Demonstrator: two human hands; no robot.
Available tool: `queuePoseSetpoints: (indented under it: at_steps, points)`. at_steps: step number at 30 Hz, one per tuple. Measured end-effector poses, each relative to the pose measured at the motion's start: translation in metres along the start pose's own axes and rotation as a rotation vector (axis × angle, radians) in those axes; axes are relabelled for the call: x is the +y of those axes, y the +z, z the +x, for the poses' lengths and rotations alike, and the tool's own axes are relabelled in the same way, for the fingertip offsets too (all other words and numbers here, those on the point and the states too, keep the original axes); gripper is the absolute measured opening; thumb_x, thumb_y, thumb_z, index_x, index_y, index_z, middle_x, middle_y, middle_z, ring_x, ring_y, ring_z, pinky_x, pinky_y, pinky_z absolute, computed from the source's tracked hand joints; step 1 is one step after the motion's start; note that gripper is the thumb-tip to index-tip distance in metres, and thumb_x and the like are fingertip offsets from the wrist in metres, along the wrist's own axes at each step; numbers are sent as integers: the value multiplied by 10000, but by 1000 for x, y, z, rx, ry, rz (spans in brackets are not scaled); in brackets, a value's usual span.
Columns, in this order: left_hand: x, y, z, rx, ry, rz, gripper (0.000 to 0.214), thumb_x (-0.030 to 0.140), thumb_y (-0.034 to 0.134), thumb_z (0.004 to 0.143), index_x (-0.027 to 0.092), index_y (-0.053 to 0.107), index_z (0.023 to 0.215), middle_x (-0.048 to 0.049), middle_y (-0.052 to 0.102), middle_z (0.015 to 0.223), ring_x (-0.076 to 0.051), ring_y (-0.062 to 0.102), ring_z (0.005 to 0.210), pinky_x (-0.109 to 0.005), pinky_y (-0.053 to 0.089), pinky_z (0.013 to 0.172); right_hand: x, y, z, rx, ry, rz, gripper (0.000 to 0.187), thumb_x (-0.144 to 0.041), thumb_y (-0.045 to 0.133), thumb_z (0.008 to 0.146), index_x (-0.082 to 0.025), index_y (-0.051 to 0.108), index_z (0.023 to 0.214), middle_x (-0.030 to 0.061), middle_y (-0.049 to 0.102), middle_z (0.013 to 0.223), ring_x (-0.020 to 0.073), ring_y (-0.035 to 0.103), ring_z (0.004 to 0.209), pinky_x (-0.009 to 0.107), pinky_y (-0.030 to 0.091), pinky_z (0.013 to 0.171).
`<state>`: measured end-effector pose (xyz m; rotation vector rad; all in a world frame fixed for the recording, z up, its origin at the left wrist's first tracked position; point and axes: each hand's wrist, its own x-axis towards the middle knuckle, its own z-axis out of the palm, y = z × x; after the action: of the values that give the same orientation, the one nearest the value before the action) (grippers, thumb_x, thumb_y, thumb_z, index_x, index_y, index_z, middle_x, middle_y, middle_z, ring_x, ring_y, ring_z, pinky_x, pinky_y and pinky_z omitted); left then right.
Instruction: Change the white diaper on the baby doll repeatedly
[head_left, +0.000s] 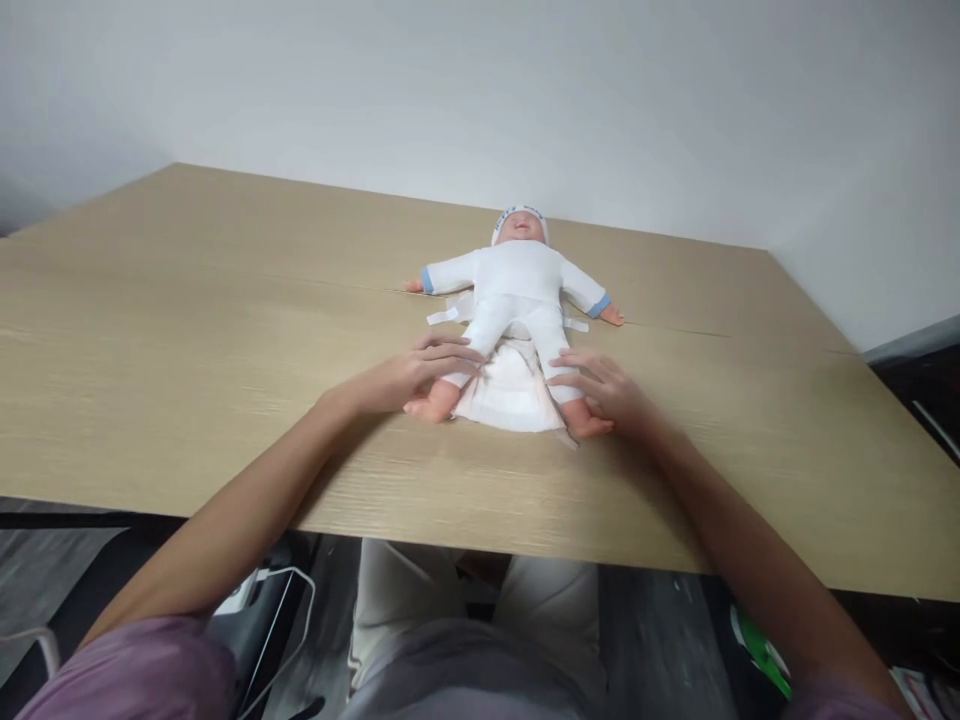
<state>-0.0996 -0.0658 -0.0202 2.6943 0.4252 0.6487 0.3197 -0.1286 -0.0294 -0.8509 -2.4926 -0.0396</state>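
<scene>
A baby doll (517,290) in a white suit and cap lies on its back on the wooden table (225,330), head away from me. An open white diaper (510,395) is spread under its hips and between its legs. My left hand (416,375) rests on the doll's leg nearest it, fingers stretched over the shin. My right hand (604,390) lies on the other leg, fingers extended and slightly apart. Neither hand is closed around anything.
The table's near edge runs across the lower frame, with my lap below it. A seam crosses the tabletop behind the doll. White cables (277,590) and dark items sit on the floor at left; a green and white object (761,655) lies at lower right.
</scene>
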Motion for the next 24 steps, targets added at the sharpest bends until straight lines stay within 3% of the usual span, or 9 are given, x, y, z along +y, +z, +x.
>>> queuePoseSetpoints:
  at_steps: [4,8,13,15,17,19,21,24]
  points:
    - [3,1,2,-8,-22,-21,619,163,672,1051,426,634,1610,-39,689,1624,-316,545,1586,-599,515,1293,1,-2,-2,-2,36,105,552,20,495,997,-313,765,1345,64,730,1542,269,647,1529,512,570,1269]
    - [6,1,2,-39,-79,-48,505,253,592,1132,435,649,1600,-17,688,1627,-290,527,1602,-564,488,1316,4,-6,-3,-6,115,298,451,-125,484,1102,-345,802,1334,39,731,1550,255,652,1525,515,571,1277]
    - [28,-8,7,-71,-238,-96,492,366,451,1172,382,602,1640,-55,675,1609,-332,529,1548,-582,463,1300,-17,-23,5,-80,235,324,402,-339,528,1156,-356,712,1513,46,731,1560,287,632,1545,574,539,1305]
    - [40,-4,12,-61,-294,-79,528,503,526,1144,351,570,1648,-87,667,1586,-367,538,1479,-587,482,1261,-34,-24,9,-116,270,218,482,-458,608,1135,-337,637,1601,88,689,1608,330,603,1568,594,551,1281]
    - [50,6,18,-39,-312,-16,693,674,695,1028,318,568,1609,-115,661,1559,-394,546,1424,-587,472,1246,-51,-18,11,-128,284,93,659,-590,701,1072,-303,585,1654,146,636,1653,392,560,1594,631,550,1261]
    - [54,18,23,-3,-302,69,781,737,790,925,273,598,1524,-145,658,1522,-412,560,1387,-601,439,1248,-65,-9,11,-119,285,-6,825,-676,785,989,-269,569,1673,195,606,1664,448,520,1610,666,524,1267]
    - [55,26,26,25,-302,126,619,662,767,957,242,651,1397,-154,668,1479,-403,576,1341,-597,430,1228,-75,0,11,-101,297,-68,812,-625,825,966,-249,599,1649,212,618,1635,468,514,1599,666,513,1267]
    - [53,25,30,51,-333,122,281,478,646,1041,243,710,1182,-117,728,1351,-353,591,1226,-554,465,1152,-76,6,14,-79,337,-104,515,-327,708,1041,-244,684,1548,184,687,1535,424,584,1515,605,553,1216]
